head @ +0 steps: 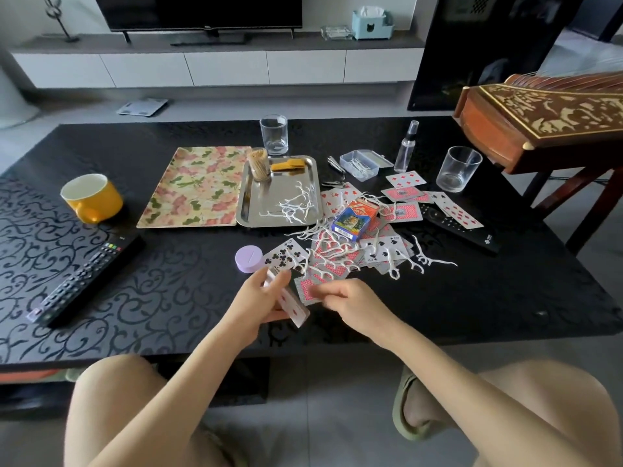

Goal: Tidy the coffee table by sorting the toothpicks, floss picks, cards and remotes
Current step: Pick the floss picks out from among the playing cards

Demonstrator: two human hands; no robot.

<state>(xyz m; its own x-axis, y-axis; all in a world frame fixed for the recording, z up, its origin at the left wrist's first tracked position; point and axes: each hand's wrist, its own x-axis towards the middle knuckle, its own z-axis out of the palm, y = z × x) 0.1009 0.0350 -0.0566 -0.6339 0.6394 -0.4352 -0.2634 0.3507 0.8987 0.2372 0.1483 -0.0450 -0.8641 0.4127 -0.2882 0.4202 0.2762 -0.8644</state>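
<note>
Person gathering red-backed playing cards at the near edge of the black patterned coffee table (141, 298).

The left hand (256, 298) grips a small stack of cards (290, 305), tilted on edge; the right hand (350, 301) pinches a face-down card (308, 289) lying just beside it. Behind, more cards and white plastic floss picks (332, 256) lie mixed; motion blur obscures the right fingertips.
</note>
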